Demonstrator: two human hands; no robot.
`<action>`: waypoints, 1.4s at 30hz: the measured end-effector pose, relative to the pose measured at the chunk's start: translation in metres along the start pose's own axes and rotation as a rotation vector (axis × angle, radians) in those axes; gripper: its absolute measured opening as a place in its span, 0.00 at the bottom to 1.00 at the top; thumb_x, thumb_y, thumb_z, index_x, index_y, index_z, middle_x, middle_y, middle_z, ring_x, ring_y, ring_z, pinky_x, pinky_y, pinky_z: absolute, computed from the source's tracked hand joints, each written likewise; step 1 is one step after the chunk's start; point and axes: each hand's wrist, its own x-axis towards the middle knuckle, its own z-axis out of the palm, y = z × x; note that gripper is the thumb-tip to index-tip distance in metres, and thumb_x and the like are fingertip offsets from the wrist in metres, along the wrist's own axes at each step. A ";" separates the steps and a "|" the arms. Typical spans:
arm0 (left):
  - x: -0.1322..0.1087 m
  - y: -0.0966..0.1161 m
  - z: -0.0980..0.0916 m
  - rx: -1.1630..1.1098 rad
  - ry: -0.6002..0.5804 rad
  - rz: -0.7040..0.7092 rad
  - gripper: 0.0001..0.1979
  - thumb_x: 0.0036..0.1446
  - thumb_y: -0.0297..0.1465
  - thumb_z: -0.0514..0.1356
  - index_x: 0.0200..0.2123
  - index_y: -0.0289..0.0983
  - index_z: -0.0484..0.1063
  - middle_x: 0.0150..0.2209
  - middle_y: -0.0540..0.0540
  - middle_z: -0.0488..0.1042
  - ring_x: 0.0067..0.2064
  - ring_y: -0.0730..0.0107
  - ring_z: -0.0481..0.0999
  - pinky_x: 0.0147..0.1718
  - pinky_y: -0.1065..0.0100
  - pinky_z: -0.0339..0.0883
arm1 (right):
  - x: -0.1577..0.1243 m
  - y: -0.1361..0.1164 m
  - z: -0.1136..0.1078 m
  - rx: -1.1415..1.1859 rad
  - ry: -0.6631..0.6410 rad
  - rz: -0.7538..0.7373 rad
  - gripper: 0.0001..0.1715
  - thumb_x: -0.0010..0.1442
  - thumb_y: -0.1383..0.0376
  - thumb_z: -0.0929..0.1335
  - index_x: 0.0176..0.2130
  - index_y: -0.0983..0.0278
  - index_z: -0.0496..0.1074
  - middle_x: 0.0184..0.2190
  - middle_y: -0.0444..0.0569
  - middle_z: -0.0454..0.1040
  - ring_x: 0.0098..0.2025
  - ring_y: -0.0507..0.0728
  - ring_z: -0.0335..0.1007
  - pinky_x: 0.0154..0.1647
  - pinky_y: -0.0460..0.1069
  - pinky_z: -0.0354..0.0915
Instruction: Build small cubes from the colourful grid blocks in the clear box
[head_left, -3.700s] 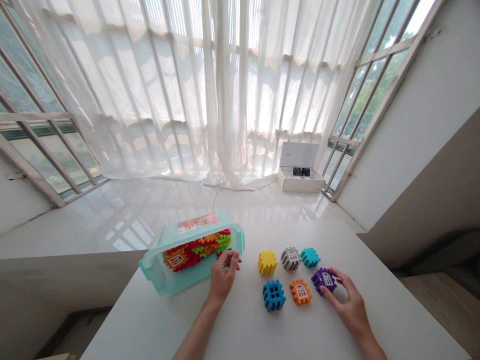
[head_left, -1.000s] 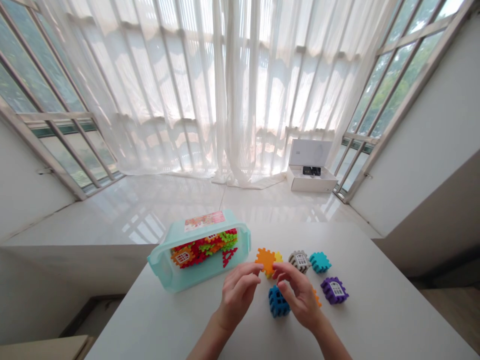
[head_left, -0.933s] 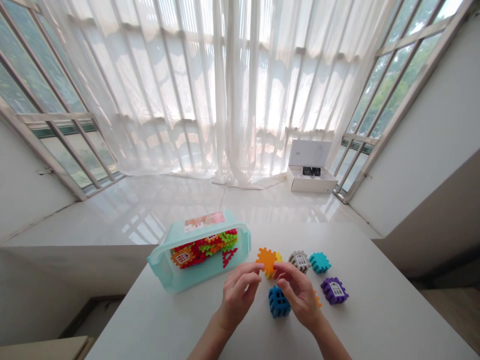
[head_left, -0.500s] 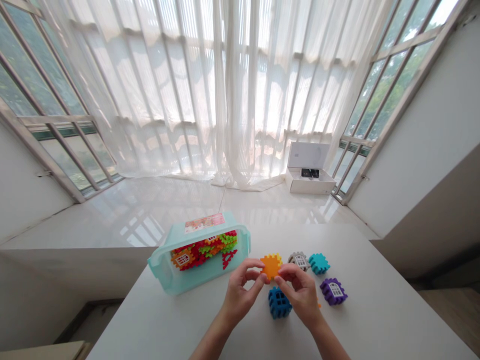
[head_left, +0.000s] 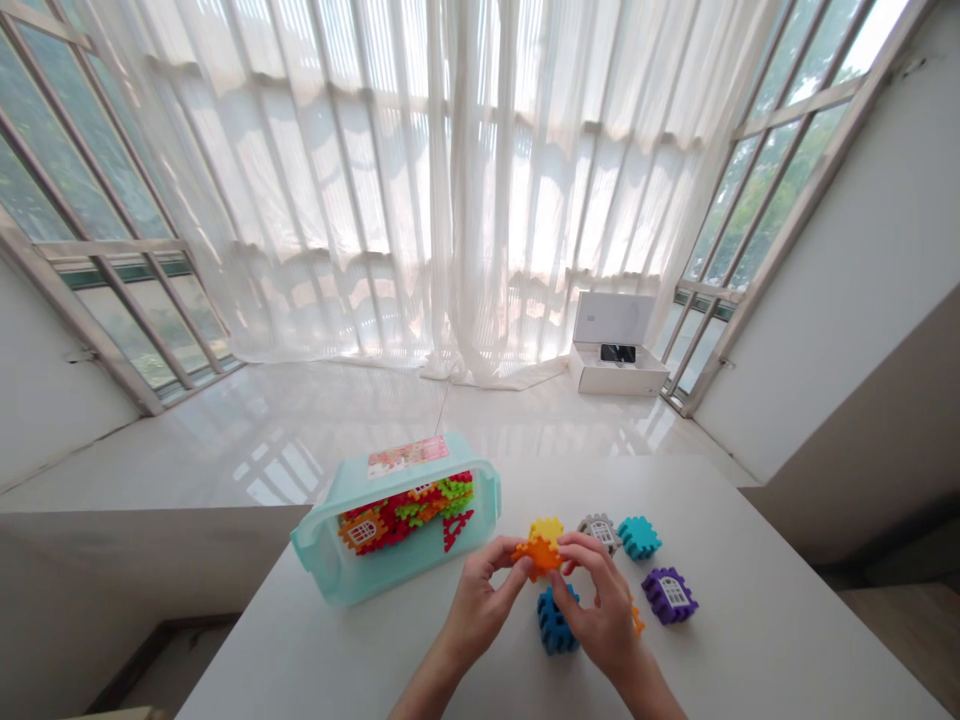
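Observation:
My left hand (head_left: 487, 612) and my right hand (head_left: 600, 605) together grip a flat orange interlocking toy piece (head_left: 536, 557) over the white table (head_left: 735, 640). Its upper edge meets a yellow toy block (head_left: 546, 531), though I cannot tell whether they are joined. Just beneath my right hand sits a blue block (head_left: 556, 628). An orange block (head_left: 637, 620) is mostly hidden behind that hand. To the right stand a grey block (head_left: 598, 530), a teal block (head_left: 639, 537) and a purple block (head_left: 669, 596).
A pale turquoise plastic box (head_left: 322, 560) lies on its side at the table's left, full of colourful interlocking pieces. Beyond the table's far edge are a glossy white floor, an open white carton (head_left: 616, 372), sheer curtains (head_left: 465, 200) and barred windows.
The orange piece has come down against the yellow block, with my hands closed around it. The blue block is partly under my right hand. The view has shifted slightly.

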 end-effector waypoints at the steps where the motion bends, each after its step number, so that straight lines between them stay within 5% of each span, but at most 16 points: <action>1: 0.000 0.001 0.000 -0.003 -0.014 -0.006 0.12 0.63 0.39 0.61 0.41 0.36 0.77 0.38 0.42 0.83 0.38 0.62 0.83 0.41 0.64 0.77 | -0.001 0.000 0.001 -0.052 0.003 -0.042 0.21 0.63 0.71 0.70 0.54 0.57 0.70 0.50 0.55 0.75 0.45 0.59 0.77 0.44 0.55 0.78; 4: -0.002 0.001 0.000 -0.033 -0.064 -0.060 0.14 0.64 0.39 0.60 0.44 0.36 0.77 0.38 0.42 0.83 0.37 0.63 0.83 0.40 0.66 0.77 | -0.002 -0.001 0.002 -0.158 -0.053 -0.167 0.30 0.63 0.69 0.71 0.62 0.59 0.65 0.56 0.58 0.72 0.57 0.64 0.72 0.52 0.58 0.76; 8: -0.004 -0.001 0.002 -0.078 -0.073 -0.118 0.15 0.63 0.40 0.61 0.46 0.35 0.76 0.38 0.42 0.83 0.37 0.63 0.83 0.39 0.67 0.77 | -0.003 -0.002 0.002 -0.214 -0.124 -0.212 0.35 0.64 0.67 0.71 0.66 0.61 0.61 0.55 0.59 0.72 0.58 0.64 0.71 0.56 0.58 0.75; 24: -0.003 -0.002 0.000 -0.120 -0.046 -0.143 0.16 0.60 0.40 0.64 0.47 0.36 0.78 0.42 0.41 0.83 0.42 0.58 0.84 0.43 0.63 0.77 | 0.002 -0.004 -0.004 -0.202 -0.188 -0.209 0.30 0.63 0.64 0.72 0.62 0.61 0.66 0.54 0.59 0.72 0.56 0.64 0.72 0.53 0.58 0.75; 28: -0.001 -0.006 -0.001 -0.131 -0.048 -0.134 0.18 0.61 0.42 0.63 0.47 0.35 0.77 0.38 0.41 0.83 0.38 0.60 0.83 0.36 0.66 0.77 | 0.005 0.000 -0.005 -0.207 -0.151 -0.217 0.28 0.62 0.64 0.73 0.60 0.61 0.68 0.53 0.58 0.74 0.55 0.63 0.73 0.52 0.57 0.76; 35: 0.009 -0.014 -0.017 -0.107 0.234 -0.025 0.19 0.62 0.46 0.60 0.38 0.34 0.76 0.30 0.44 0.80 0.25 0.73 0.75 0.25 0.72 0.67 | 0.001 0.006 -0.046 -0.353 0.110 -0.135 0.25 0.64 0.62 0.72 0.59 0.61 0.69 0.55 0.57 0.74 0.55 0.64 0.74 0.53 0.59 0.75; 42: 0.016 -0.017 -0.029 -0.059 0.409 0.014 0.18 0.60 0.46 0.61 0.33 0.35 0.75 0.25 0.48 0.77 0.23 0.74 0.70 0.24 0.72 0.67 | -0.074 0.010 -0.092 -0.537 0.196 0.079 0.24 0.66 0.57 0.69 0.58 0.62 0.70 0.56 0.56 0.74 0.56 0.65 0.74 0.56 0.61 0.72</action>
